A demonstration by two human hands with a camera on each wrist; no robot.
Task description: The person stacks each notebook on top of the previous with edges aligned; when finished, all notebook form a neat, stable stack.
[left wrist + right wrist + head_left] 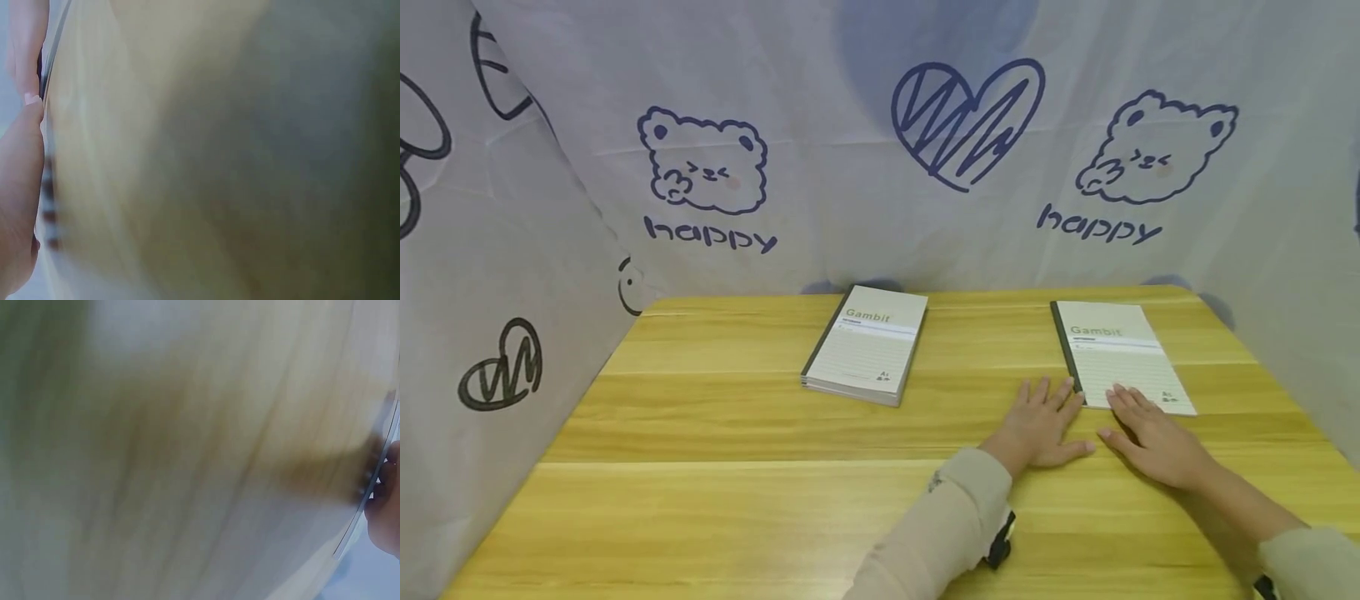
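Note:
A thin white notebook (1116,358) with a dark spine and "Gambit" on its cover lies flat at the table's right side. My left hand (1041,427) has its fingers spread, with the fingertips right at the notebook's lower left corner by the spine. From the front, my right hand (1165,446) reaches its fingertips onto the notebook's lower edge, fingers fairly straight. In the right wrist view, the fingers of the right hand (386,503) overlap the thin notebook edge (351,532). The left wrist view catches the left hand (22,187) only at its margin.
A neat stack of similar Gambit notebooks (865,346) sits left of the hands, near the table's back. The wood-grain table (700,500) meets a white cloth (835,208) with bear and heart drawings behind it; cloth also hangs at both sides.

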